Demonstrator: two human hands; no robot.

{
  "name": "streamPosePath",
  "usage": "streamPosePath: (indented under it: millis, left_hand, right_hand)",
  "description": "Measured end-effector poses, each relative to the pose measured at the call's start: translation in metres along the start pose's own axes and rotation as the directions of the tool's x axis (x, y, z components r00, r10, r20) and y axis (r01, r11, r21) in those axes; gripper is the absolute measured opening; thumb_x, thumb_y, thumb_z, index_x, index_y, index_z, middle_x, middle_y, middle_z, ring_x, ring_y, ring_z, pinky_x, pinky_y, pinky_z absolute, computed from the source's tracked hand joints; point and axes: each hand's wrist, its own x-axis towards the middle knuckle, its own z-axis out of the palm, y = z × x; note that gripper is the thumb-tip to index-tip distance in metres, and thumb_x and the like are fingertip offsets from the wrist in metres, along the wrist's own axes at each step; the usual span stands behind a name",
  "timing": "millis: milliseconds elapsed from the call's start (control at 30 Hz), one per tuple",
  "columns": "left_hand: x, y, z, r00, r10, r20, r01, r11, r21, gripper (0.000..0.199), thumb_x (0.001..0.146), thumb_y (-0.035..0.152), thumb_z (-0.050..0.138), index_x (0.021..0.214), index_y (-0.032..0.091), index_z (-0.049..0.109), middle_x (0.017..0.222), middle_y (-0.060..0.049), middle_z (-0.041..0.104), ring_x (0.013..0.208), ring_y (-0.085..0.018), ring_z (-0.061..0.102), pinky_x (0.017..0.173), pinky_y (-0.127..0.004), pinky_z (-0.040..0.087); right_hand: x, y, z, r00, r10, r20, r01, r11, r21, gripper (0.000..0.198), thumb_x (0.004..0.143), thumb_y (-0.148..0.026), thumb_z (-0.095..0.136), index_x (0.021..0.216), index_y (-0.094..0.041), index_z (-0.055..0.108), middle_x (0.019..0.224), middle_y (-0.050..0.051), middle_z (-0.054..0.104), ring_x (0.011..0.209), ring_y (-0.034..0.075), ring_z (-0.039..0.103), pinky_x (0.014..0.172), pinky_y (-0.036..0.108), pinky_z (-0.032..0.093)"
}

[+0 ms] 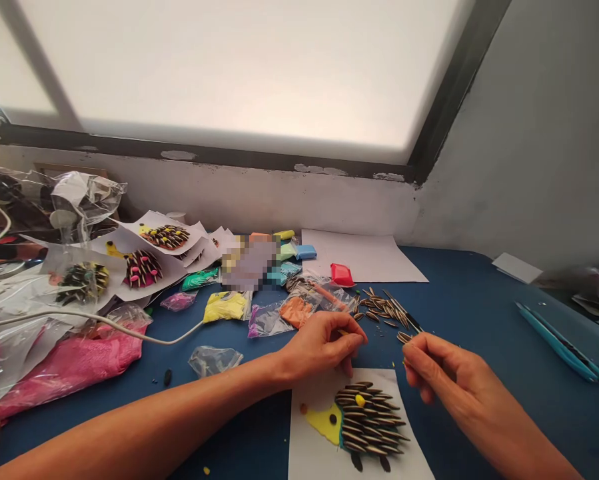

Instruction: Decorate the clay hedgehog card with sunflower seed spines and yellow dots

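Observation:
A hedgehog picture [372, 420] lies on a white sheet of paper [306, 460] in front of me. Its face is yellow clay, and its back bristles with striped sunflower seeds. One small yellow clay piece [360, 400] sits among the seeds. Above the sheet's top edge, my left hand [332, 343] is closed in a pinch, with a hint of yellow at its fingers; what it holds is mostly hidden. My right hand [442, 367] is also closed, thumb against fingers, right of the sheet; its contents cannot be made out. Loose sunflower seeds [382, 308] lie just beyond both hands.
Bags of yellow clay [226, 307], orange clay [296, 312] and a red clay packet [342, 275] lie behind my left hand. Finished hedgehog sheets [144, 267] pile up at left beside a pink bag [84, 363]. A white cable [174, 341] crosses there. Blue tweezers [562, 343] lie right.

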Motion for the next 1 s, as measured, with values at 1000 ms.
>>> streamPosePath:
  millis: [1000]
  left_hand:
    - [-0.0021, -0.0038, 0.0043, 0.999, 0.032, 0.023, -0.033, 0.998, 0.056, 0.015, 0.084, 0.028, 0.056, 0.085, 0.013, 0.062, 0.062, 0.003, 0.055, 0.053, -0.010, 0.057, 0.052, -0.020, 0.042]
  right_hand:
    - [-0.0100, -0.0071, -0.0004, 0.993, -0.068, 0.093, 0.082, 0.983, -0.165, 0.037, 0.094, -0.050, 0.044, 0.080, -0.023, 0.066, 0.071, -0.001, 0.064, 0.065, 0.015, 0.057, 0.057, 0.022, 0.045]
